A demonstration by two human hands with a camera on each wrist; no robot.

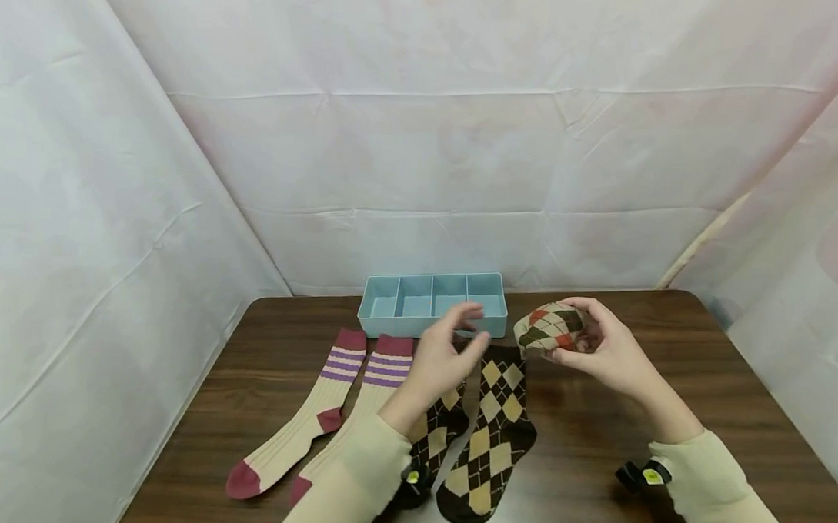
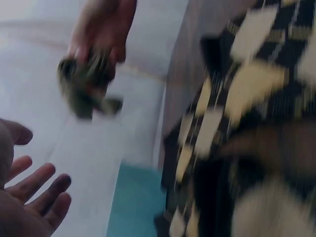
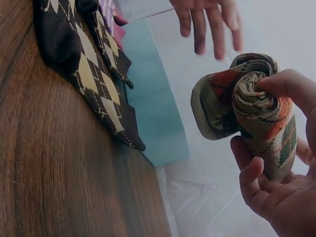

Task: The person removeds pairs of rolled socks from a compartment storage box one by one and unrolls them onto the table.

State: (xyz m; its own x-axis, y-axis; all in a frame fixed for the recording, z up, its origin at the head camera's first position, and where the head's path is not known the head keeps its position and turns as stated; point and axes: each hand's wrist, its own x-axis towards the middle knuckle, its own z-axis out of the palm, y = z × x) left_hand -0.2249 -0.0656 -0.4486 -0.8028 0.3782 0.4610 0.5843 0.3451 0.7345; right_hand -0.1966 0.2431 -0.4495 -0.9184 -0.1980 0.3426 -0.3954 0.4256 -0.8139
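In my right hand point(image 1: 605, 347) I grip a rolled-up pair of argyle socks point(image 1: 549, 328), tan with green and orange diamonds, above the table right of the box. The right wrist view shows the spiral end of the rolled socks point(image 3: 256, 98) under my thumb. My left hand point(image 1: 443, 357) hovers over the dark argyle socks with its fingers spread and nothing in them. One dark argyle sock point(image 1: 494, 436) lies flat between my hands; its mate point(image 1: 435, 434) is partly hidden by my left forearm.
A light blue box point(image 1: 431, 326) with several compartments stands at the table's back edge. Two cream socks with maroon toes and purple stripes, one the left sock point(image 1: 307, 419), lie at the left. White cloth point(image 1: 443, 153) hangs behind the wooden table point(image 1: 606, 455).
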